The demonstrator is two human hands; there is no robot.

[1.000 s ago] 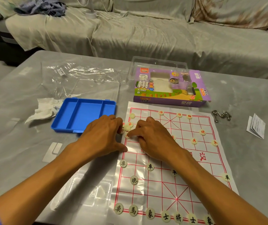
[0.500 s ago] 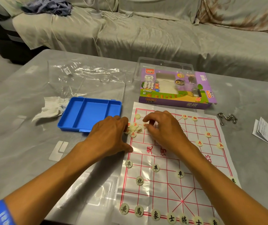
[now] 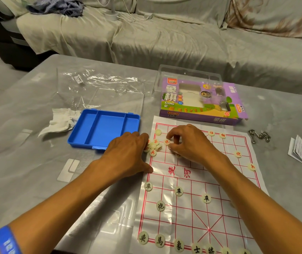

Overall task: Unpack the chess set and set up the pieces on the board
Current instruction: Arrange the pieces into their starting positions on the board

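2 bare forearms, no sleeves, blue wristband [image 3: 7,241] with pale lettering on left wrist

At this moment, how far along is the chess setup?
Unpacked: the blue tray sits empty beside the purple box. Black pieces already line the near rows of the board, and a few red ones, such as the red cannon, stand on the far right. In hand: the right hand pinches a red piece; the left hand rests by the loose pile. Left: placing that pile.
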